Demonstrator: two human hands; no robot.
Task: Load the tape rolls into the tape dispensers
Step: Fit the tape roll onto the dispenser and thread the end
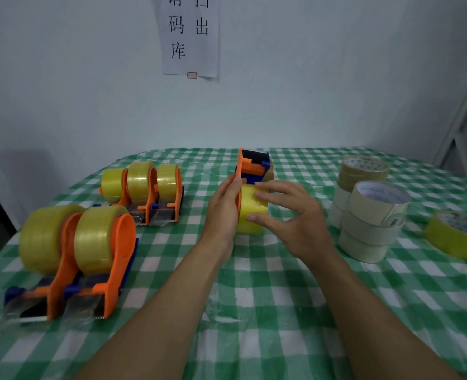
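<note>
- Far left of the dispenser (251,165), nearest the viewer: loaded pair (76,256), yellow rolls seated on orange frames, cutters pointing forward. Worth using as the model for how a seated roll looks.
- Left of the dispenser, further back: loaded trio (144,190), lined up side by side.
- Touching the dispenser's left side: left hand (222,212), thumb on the edge of the orange side plate, fingers clamped round the frame behind it. Brace here firmly so the frame cannot twist while the roll goes on.
- On the dispenser, below its black roller: roll (251,212), yellow, flat against the side plate and seemingly on the hub; cannot tell whether fully home.
- Just right of the dispenser: right hand (295,215), fingers spread apart over the top of the roll, thumb on its lower side, pinching it between them. Push straight toward the side plate, square to the hub, not at a tilt. Check the tape's unwinding direction against the loaded ones before feeding the end up to the roller.
- Right of the dispenser: stack (369,223) of pale rolls with a brown roll (362,171) behind, waiting on the cloth (254,297).
- Far right of the dispenser: spare roll (457,234), yellow, lying flat.
</note>
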